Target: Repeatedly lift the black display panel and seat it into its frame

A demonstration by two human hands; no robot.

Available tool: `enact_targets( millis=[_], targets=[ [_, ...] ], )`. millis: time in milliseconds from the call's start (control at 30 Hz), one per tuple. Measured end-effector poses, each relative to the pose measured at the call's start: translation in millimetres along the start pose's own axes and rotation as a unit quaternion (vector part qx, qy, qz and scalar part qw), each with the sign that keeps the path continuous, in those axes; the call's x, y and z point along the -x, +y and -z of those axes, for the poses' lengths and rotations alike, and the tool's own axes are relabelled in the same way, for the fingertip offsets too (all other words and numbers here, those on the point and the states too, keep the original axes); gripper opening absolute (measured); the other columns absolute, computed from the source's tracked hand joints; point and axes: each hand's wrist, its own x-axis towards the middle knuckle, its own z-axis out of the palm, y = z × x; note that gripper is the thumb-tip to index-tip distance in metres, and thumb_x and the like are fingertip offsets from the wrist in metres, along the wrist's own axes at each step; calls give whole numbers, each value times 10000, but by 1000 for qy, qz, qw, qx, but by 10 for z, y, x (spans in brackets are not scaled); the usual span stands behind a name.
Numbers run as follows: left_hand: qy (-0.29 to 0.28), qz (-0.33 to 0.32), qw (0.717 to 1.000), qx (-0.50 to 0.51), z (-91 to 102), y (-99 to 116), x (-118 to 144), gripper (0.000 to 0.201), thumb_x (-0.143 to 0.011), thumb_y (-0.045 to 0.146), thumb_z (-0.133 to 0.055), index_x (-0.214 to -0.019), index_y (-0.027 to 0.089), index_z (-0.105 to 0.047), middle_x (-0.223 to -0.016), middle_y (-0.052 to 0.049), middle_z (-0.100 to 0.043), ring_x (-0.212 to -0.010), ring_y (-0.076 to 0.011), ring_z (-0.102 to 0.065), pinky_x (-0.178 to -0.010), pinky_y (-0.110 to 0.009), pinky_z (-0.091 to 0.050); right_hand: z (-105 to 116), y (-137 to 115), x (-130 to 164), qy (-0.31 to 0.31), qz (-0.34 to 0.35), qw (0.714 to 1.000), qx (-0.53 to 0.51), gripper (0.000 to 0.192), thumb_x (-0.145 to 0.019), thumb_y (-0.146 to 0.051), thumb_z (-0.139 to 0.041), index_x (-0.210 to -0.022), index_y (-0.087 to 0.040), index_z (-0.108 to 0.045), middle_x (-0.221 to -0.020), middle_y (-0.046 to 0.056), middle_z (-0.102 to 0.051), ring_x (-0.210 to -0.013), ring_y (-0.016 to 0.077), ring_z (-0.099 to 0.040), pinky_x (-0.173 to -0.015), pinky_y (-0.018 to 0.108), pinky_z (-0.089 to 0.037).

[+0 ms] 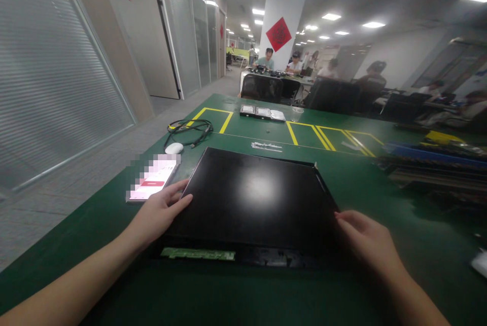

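A black display panel [236, 199] lies in front of me, its glossy face up and reflecting a bright spot of light. Along its near edge runs a strip with a green circuit board [198, 254]. My left hand [162, 209] grips the panel's left edge, thumb on top and fingers at the side, partly hidden. On the right edge, my right hand [365, 234] pinches the panel between thumb and fingers. Just left of my left hand is a phone [154, 181] with a lit, partly pixelated screen.
The green table [110, 250] carries yellow tape rectangles. Beyond the phone are a white mouse [174, 148] and a coiled black cable [201, 127]. Hard drives [262, 112] and a clear plastic cup [297, 113] stand at the far side. Blurred stacked parts [437, 169] sit right; people work behind.
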Motion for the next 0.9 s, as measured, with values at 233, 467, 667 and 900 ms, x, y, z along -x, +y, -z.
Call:
enact_targets(
  millis=[233, 467, 667, 900],
  targets=[
    [41, 62, 994, 82, -134, 52, 44, 600, -907, 274, -632, -1471, 156, -464, -939, -48, -836, -767, -238, -790, -692, -329, -624, 28, -93, 27, -6, -10, 1000, 2, 392, -721, -563, -633, -878, -234, -776, -734, 56, -760, -486, 185, -593, -475, 307, -458],
    [55, 60, 994, 67, -170, 32, 36, 617, -917, 279, -621, -1492, 151, -435, -1009, -82, -829, -837, -244, -787, -711, -321, -614, 37, -137, 31, 17, 1, 1000, -25, 352, -675, -530, -664, -810, -227, -784, -916, 80, -793, -596, 217, -668, -491, 305, -484],
    [73, -21, 995, -64, -107, -47, -17, 604, -798, 450, -673, -1316, 144, -619, -1211, -169, -761, -1025, -349, -744, -823, -447, -610, 45, -130, 30, 7, -22, 999, -40, 345, -672, -523, -681, -820, -231, -789, -939, 87, -794, -574, 228, -679, -433, 305, -476],
    [107, -104, 973, -178, -34, -146, -81, 530, -800, 483, -629, -1226, 175, -697, -1372, -151, -662, -1287, -385, -577, -1048, -531, -468, 43, -77, -3, -4, -7, 999, -40, 347, -700, -512, -664, -845, -224, -791, -811, 75, -788, -513, 209, -652, -410, 295, -465]
  ],
)
